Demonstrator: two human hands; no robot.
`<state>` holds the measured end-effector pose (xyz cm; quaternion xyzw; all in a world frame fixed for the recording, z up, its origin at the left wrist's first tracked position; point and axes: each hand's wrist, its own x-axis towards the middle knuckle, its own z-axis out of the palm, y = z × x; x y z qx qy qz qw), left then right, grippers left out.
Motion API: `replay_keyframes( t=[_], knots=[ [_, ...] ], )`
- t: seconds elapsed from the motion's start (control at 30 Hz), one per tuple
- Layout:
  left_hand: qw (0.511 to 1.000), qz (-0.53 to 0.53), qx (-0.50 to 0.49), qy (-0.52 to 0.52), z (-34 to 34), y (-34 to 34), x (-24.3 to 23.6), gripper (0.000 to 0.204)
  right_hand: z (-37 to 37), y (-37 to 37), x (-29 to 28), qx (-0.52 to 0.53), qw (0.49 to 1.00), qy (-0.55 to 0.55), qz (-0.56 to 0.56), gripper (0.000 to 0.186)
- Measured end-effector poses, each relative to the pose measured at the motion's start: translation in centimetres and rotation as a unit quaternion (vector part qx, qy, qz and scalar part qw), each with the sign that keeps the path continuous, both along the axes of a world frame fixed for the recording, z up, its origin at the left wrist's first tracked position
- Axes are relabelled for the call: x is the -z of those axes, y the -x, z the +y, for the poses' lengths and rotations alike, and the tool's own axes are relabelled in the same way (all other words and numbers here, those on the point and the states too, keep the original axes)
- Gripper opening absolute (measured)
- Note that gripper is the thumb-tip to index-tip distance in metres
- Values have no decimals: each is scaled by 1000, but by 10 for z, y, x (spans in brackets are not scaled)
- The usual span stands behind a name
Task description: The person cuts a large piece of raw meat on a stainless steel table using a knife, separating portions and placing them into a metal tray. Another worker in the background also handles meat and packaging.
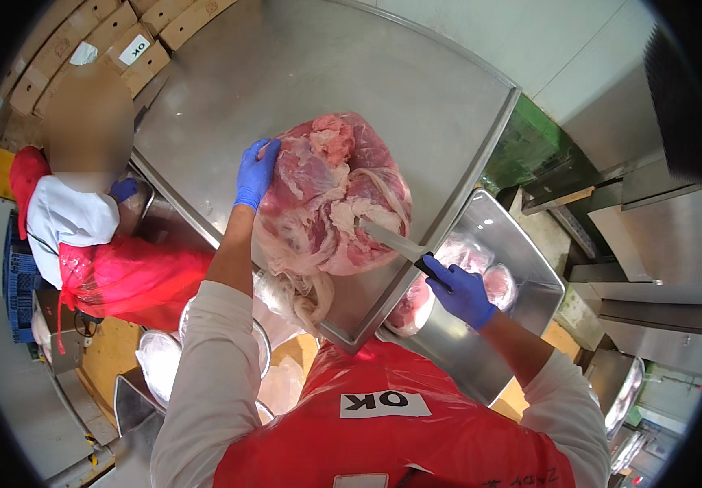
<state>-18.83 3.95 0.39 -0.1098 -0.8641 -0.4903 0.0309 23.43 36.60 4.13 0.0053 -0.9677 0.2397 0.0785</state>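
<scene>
A large piece of raw meat [302, 187], pink with pale fat and membrane, lies on the steel table [229, 106] near its front corner. My left hand [256, 172], in a blue glove, rests on the meat's left edge with the fingers laid over it. In my right hand [463, 297], also gloved in blue, is a knife [396, 241] with a dark handle. Its blade reaches left over the meat, and the tip meets pale fat near the middle. Whether the tip is inside the flesh, I cannot tell. Loose pale trimmings [298, 297] hang at the table's front edge.
A steel bin [530, 276] with several meat pieces stands right of the table. To the left works another person in a red apron [135, 276]. Cartons [107, 49] are stacked at the far left. White-lined tubs [158, 366] stand below, at the left. The table has a raised rim.
</scene>
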Motion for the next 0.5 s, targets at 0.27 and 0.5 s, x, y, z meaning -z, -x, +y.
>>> replay_keyframes(
  t=[0.27, 0.5],
  knots=[
    [996, -25, 37, -73, 0, -4, -11, 45, -19, -1, 86, 26, 985, 116, 127, 52],
    [997, -40, 39, -57, -1, 7, -14, 46, -37, 1, 108, 64, 982, 118, 133, 50]
  ],
)
